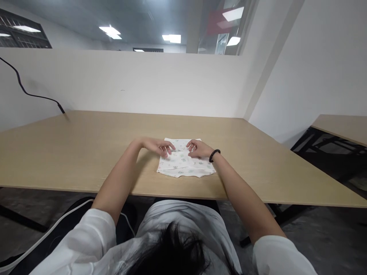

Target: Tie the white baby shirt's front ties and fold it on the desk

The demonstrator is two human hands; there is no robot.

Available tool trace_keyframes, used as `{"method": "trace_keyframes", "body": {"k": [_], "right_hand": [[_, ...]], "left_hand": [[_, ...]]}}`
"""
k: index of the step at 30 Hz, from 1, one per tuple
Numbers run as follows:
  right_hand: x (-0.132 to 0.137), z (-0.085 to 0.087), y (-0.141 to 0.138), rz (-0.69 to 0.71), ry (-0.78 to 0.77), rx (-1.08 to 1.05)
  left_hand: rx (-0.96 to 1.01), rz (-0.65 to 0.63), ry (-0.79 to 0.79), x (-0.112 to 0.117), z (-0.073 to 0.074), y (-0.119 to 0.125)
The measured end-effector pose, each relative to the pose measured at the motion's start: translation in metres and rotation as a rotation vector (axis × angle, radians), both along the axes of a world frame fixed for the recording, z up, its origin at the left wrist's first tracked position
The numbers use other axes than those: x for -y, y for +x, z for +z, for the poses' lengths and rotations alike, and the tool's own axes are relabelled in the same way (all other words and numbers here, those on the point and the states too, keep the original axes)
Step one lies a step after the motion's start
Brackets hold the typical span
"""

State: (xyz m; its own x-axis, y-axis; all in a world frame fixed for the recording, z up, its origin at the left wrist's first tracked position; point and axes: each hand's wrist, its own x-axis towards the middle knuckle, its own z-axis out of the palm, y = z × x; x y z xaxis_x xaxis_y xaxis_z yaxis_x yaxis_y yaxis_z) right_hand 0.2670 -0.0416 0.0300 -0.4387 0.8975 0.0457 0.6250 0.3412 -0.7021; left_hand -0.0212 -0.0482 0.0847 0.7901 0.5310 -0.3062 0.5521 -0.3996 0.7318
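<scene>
A small white cloth (183,164) with a faint printed pattern lies folded on the wooden table (86,152), near its front edge. My left hand (159,146) rests on the cloth's upper left part, fingers stretched out and lying flat. My right hand (199,149), with a dark bead bracelet on the wrist, lies on the cloth's upper right part, fingers slightly curled and pressing down. The fingertips of both hands nearly meet over the cloth's middle. Neither hand lifts the cloth.
A white partition wall (129,80) runs behind the table. A black cable (31,94) hangs down at the far left corner. A second table (341,128) with a dark frame stands to the right. A white cable (43,236) runs under the table.
</scene>
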Motion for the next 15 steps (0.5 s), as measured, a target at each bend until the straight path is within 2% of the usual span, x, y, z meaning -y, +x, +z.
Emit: {"method": "trace_keyframes", "body": {"k": [2,3,5,7,9,11,13,15], "right_hand": [[0.009,0.003,-0.002,-0.007,0.213,0.035],[0.017,0.004,-0.003,0.021,0.312,0.047],[0.035,0.002,-0.003,0.122,0.424,0.087],[0.058,-0.006,-0.003,0.179,0.404,0.203],[0.082,-0.015,0.0,0.107,0.307,0.366],[0.102,-0.024,0.005,0.075,0.251,0.452],[0.117,-0.028,0.013,0.077,0.269,0.478],[0.127,-0.029,0.023,0.028,0.279,0.501]], "left_hand": [[-0.126,0.127,0.224,0.026,0.007,-0.005],[-0.128,0.195,0.324,0.04,0.005,-0.006],[-0.08,0.251,0.459,0.066,-0.011,-0.007],[-0.066,0.226,0.533,0.086,-0.037,-0.002],[-0.103,0.172,0.565,0.101,-0.064,0.005],[-0.099,0.19,0.617,0.112,-0.083,0.011],[-0.088,0.226,0.659,0.123,-0.09,0.013],[-0.079,0.239,0.683,0.132,-0.087,0.012]]}}
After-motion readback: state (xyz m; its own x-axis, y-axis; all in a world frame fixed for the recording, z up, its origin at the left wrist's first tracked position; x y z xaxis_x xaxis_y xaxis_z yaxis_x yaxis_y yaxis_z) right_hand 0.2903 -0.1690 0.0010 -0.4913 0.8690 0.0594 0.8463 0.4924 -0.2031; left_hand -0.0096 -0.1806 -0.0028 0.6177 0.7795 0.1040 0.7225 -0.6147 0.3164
